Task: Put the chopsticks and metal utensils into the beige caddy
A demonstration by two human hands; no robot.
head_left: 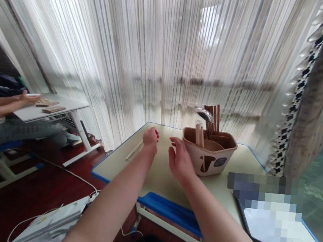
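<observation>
My left hand (151, 137) is closed above the far left part of the table. Light wooden chopsticks (134, 151) stick out from behind it toward the lower left; how the fingers grip them is hidden. My right hand (179, 157) is open, its fingers apart and nothing in them, just left of a brown and cream utensil caddy (217, 165). Pale chopsticks (199, 135) stand in the caddy's front part. Behind them are a metal slotted ladle (204, 114) and several dark brown chopsticks (215, 119).
The cream table (158, 178) has a blue edge. A blurred-out flat object (266, 222) lies at its right front. Sheer curtains (156, 59) hang behind. At the left, another person's hands (26, 99) are over a white table (74, 105). White cables (73, 173) run along the floor.
</observation>
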